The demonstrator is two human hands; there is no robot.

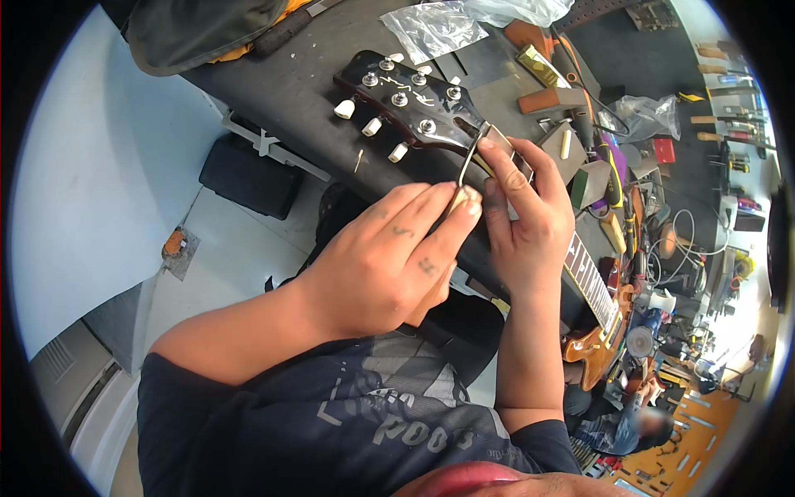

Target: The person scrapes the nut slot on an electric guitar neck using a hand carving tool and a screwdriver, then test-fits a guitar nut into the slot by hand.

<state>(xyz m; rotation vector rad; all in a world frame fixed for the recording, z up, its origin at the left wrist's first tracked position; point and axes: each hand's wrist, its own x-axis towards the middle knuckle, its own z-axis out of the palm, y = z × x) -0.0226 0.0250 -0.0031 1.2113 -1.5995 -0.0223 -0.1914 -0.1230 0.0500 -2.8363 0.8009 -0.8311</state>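
A dark guitar headstock (397, 95) with several pale tuning knobs lies across the bench edge. My left hand (389, 257) is closed around a thin bent metal rod, which looks like a hex key (464, 168). The rod's far end reaches the slot at the base of the headstock. My right hand (530, 195) wraps the neck just past that slot, its index fingertip against the rod. Beyond my right wrist, a fretboard (590, 280) with pale inlays runs to an amber guitar body (586, 358). My fingers hide the rod's grip and much of the upper neck.
Clear plastic bags (435, 31) lie behind the headstock on the dark bench (306, 79). A brown block (551, 100), cables and hand tools crowd the right side. A black case (251, 176) sits on the floor at left. Another person (617, 431) is at lower right.
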